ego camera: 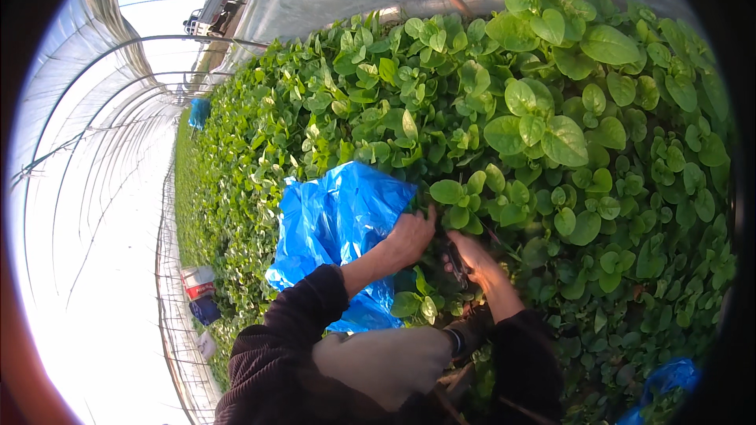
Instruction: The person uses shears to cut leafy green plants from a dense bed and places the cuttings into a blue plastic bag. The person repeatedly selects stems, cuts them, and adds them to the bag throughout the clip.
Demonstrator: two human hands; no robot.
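My left hand reaches into the foliage beside a blue plastic bag. Its fingertips are partly hidden by shade and leaves, so whether it pinches a stem is unclear. In my right hand is a small dark hand tool, probably snips, pointing down toward me. A broad-leaved green plant, resembling Malabar spinach, stands just beyond both hands. The bag lies spread over the plants, under my left forearm. A cluster of leaves pokes up between the bag and my right wrist.
Dense leafy plants fill the bed inside a plastic-film tunnel with metal hoops. Another blue bag lies at lower right, and a blue object sits far off. A red-and-white bag stands by the left edge. My bent leg is below my arms.
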